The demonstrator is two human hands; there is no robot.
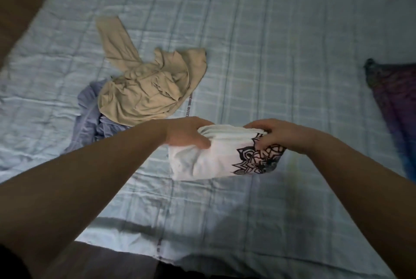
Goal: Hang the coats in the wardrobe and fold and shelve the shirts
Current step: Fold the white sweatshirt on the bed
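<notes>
A folded white shirt (207,159) with a black flower print on its right side is held just above the bed. My left hand (186,132) grips its left end. Gripping the right end, at the print, is my right hand (274,135). Several folded layers show along the shirt's top edge between the two hands. A crumpled beige shirt (148,89) lies on the bed beyond my left hand. It rests partly on a blue-grey shirt (90,116), which is also unfolded.
The bed is covered by a pale blue checked bedspread (281,42). A dark purple cloth (396,103) lies at the right edge. A brown wooden surface (20,4) stands at the far left. The bed's near edge runs along the bottom.
</notes>
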